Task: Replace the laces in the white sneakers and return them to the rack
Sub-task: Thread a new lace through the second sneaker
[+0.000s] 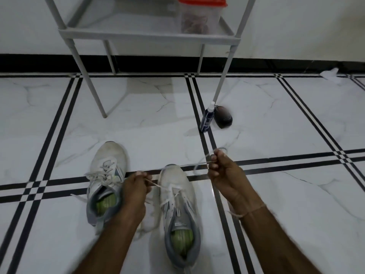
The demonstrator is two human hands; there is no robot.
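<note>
On the floor (276,194) before the rack (148,34) | left sneaker (107,175) is lying loosely laced, ends trailing | right sneaker (177,194) is being worked | right hand (223,173) is clenching the lace's free end | left hand (134,190) is pinching the lace (158,184) near the eyelets | judged: lacing is running unfinished on both, and 2 shoes are awaiting racking.

One view only: wide-angle camera on the head, facing forward and steeply down at the tiled floor (150,135). Close range; left hand (136,186) and right hand (223,173) sit low in frame, near the lens. Rack (146,34) and wall (29,26) lie farther off, along the top edge.
</note>
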